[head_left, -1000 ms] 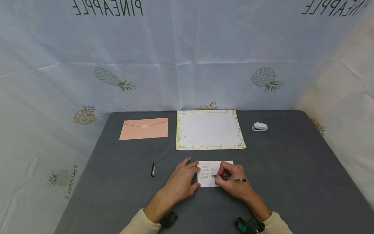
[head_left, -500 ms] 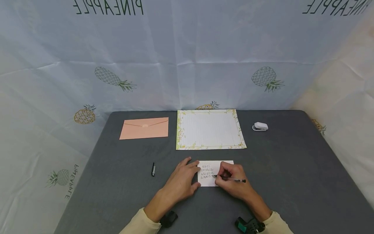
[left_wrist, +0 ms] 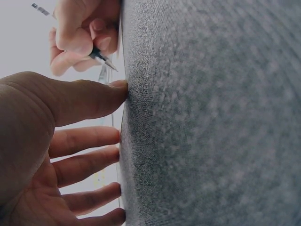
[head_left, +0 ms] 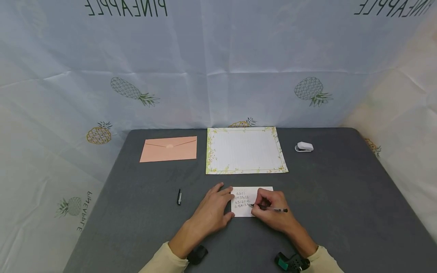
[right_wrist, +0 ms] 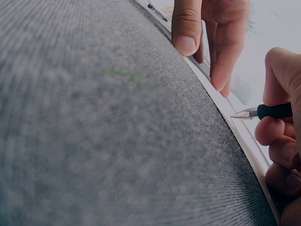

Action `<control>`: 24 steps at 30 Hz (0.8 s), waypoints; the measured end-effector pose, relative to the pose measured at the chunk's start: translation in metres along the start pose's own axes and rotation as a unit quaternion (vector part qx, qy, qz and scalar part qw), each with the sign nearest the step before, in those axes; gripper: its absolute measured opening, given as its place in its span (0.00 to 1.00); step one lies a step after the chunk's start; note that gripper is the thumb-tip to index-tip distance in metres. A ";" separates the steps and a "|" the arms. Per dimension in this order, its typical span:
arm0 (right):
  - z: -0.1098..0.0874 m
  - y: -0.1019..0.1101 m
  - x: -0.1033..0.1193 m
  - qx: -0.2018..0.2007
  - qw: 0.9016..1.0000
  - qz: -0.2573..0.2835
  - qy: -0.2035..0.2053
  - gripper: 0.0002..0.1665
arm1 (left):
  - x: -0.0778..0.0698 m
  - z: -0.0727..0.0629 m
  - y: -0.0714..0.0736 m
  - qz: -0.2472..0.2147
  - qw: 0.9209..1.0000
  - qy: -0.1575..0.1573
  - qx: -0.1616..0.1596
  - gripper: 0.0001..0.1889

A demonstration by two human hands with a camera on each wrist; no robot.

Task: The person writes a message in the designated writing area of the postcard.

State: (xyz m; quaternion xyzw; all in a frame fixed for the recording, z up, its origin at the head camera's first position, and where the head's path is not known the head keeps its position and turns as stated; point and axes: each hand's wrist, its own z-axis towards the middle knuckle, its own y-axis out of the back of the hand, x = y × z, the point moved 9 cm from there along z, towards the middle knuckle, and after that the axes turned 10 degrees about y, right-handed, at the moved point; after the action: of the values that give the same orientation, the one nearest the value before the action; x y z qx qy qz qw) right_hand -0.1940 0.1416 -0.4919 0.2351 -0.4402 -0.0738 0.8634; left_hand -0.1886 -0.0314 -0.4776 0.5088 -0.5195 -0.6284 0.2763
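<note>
A small white card [head_left: 240, 211] lies on the dark grey table, with several lines of handwriting on its left part. My right hand [head_left: 274, 213] pinches a pen [head_left: 273, 208] between thumb and fingers, its tip at the end of the lowest written line. In the right wrist view the metal tip of the pen [right_wrist: 254, 113] points at the card. My left hand [head_left: 211, 210] rests at the card's left edge, fingers spread and nearly straight, the thumb at the lower left corner. In the left wrist view the fingertips of the left hand [left_wrist: 56, 146] touch down on the surface.
A black pen cap [head_left: 179, 197] lies left of the left hand. Farther back are a peach envelope [head_left: 168, 153], a large white sheet with a floral border [head_left: 244, 151] and a white stapler [head_left: 304, 147]. Behind the table [head_left: 341, 204] hangs a pineapple-print cloth [head_left: 218, 57].
Both hands stay almost where they were, with the pen still in the right hand. The whole head view shifts very slightly.
</note>
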 end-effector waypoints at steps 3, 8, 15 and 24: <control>0.000 0.000 -0.001 -0.005 1.000 -0.004 0.006 0.24 | 0.000 0.000 0.000 0.000 1.000 -0.001 0.000 0.25; 0.000 0.002 -0.002 -0.018 1.000 -0.009 0.005 0.24 | -0.001 -0.001 0.001 -0.001 1.000 -0.003 -0.004 0.25; 0.000 0.000 -0.001 -0.002 1.000 -0.004 0.004 0.24 | -0.001 0.000 0.001 0.003 1.000 -0.002 -0.002 0.25; -0.002 0.007 -0.002 -0.041 0.999 -0.017 0.000 0.24 | 0.000 -0.001 0.000 -0.003 1.000 0.001 0.001 0.26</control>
State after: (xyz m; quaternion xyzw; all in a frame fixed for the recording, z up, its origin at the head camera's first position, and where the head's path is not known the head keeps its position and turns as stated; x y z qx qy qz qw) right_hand -0.1942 0.1493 -0.4912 0.2073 -0.4325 -0.1064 0.8710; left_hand -0.1880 -0.0316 -0.4774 0.5114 -0.5179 -0.6284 0.2746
